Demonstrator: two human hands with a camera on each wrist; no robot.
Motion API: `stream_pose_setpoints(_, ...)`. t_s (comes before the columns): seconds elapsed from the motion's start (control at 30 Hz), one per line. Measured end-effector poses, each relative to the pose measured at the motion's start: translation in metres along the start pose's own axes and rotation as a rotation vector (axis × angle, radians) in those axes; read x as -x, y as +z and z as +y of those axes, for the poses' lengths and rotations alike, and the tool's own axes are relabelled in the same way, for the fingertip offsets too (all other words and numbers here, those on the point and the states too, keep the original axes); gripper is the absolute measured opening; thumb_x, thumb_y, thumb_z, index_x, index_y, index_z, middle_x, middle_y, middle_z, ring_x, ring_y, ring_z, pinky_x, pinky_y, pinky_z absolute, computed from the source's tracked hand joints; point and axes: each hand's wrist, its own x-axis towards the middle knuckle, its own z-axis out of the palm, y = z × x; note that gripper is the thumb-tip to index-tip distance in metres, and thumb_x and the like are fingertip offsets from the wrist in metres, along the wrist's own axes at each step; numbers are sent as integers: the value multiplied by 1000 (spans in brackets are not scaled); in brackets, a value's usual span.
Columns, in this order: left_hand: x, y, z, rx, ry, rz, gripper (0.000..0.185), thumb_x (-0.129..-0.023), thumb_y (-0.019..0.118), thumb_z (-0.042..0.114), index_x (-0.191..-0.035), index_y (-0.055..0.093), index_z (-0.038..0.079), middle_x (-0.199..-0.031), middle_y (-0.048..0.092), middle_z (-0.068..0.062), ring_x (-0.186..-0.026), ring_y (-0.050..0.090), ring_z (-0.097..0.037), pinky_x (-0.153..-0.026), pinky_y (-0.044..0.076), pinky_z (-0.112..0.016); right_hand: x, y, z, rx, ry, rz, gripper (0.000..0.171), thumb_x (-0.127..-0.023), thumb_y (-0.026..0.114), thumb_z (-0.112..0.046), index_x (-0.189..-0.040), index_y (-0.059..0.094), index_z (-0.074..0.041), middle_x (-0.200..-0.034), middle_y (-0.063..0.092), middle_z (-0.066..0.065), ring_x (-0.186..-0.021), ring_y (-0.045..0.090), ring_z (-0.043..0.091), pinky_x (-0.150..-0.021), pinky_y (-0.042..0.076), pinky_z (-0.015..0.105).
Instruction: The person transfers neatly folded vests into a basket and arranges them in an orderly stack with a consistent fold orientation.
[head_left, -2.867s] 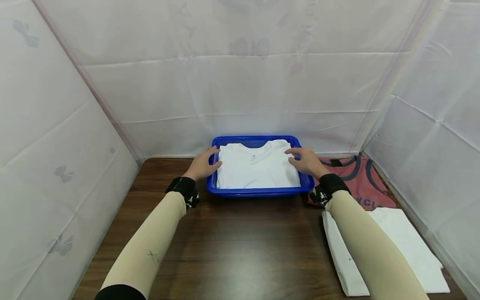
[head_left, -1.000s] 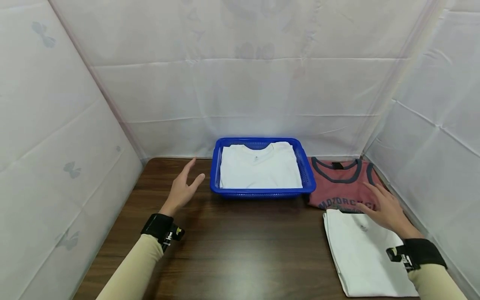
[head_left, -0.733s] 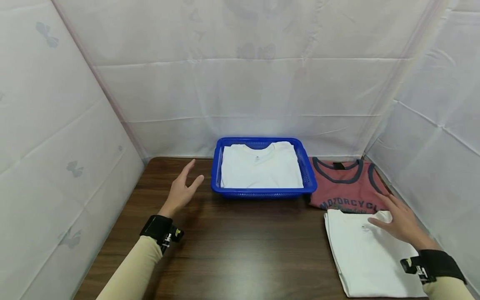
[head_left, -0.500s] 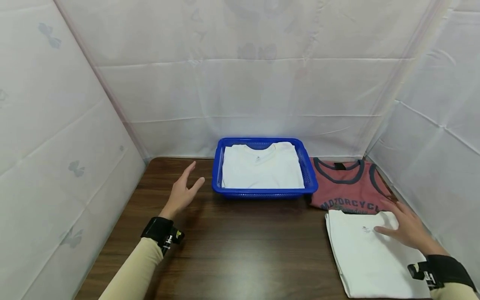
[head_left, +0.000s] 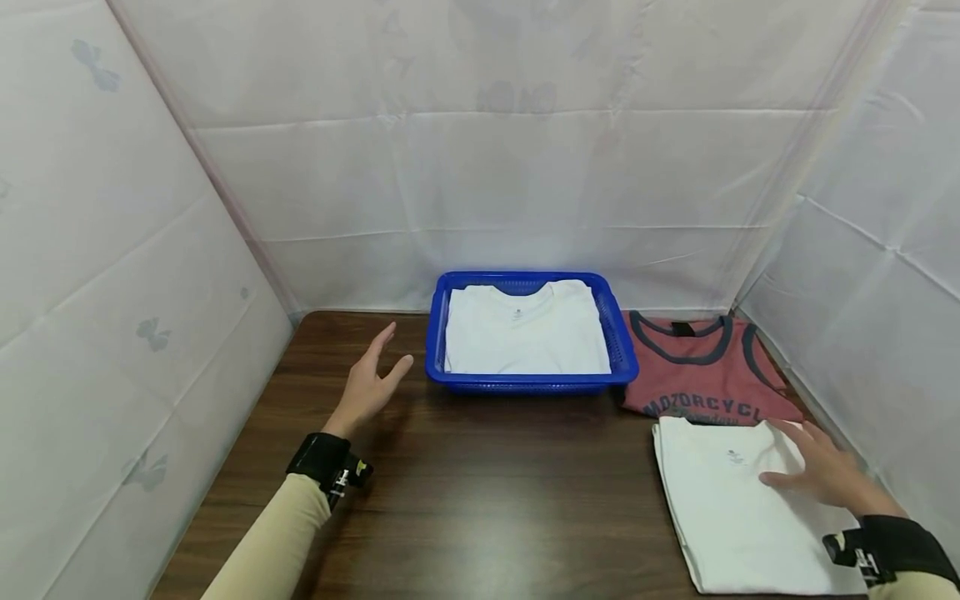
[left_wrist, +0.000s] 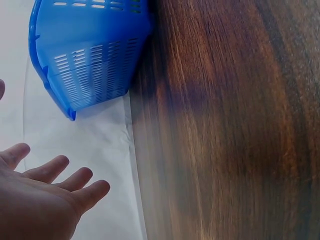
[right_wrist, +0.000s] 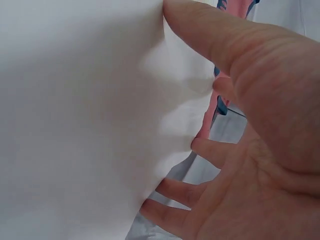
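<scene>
Nearest on the right, right hand (head_left: 825, 475) lies spread, fingers straight, on folded white shirt (head_left: 738, 508) at table (head_left: 480, 492) edge. Left hand (head_left: 371, 383) hovers open above wood, holding nothing. Red shirt (head_left: 701, 379) beyond; blue basket (head_left: 532, 385) with white shirt farthest.
</scene>
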Motion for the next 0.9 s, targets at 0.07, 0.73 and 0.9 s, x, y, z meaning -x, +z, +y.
stream_pose_setpoints(0.07, 0, 0, 0, 2, -3, -1, 71, -105, 58, 43, -164, 25, 22, -164, 34, -14, -152, 30, -34, -118, 26, -62, 0, 1, 1, -7, 4, -4, 110, -77, 87, -50, -152, 25, 2, -140, 23, 52, -130, 16, 71, -88, 13, 91)
stream_pose_setpoints(0.73, 4, 3, -8, 50, 7, -16, 71, -105, 58, 42, -164, 23, 27, -165, 31, -18, -150, 30, -38, -115, 30, -66, 4, -2, -4, -7, 26, -45, 108, -84, 81, -51, -155, 21, 2, -142, 15, 55, -129, 17, 73, -88, 20, 90)
stream_pose_setpoints(0.9, 5, 3, -10, 58, 10, -15, 71, -105, 59, 41, -164, 23, 27, -165, 32, -17, -150, 31, -40, -115, 30, -65, 4, 0, -7, -6, 26, -36, 106, -85, 80, -52, -154, 22, 3, -142, 18, 54, -131, 15, 71, -88, 16, 90)
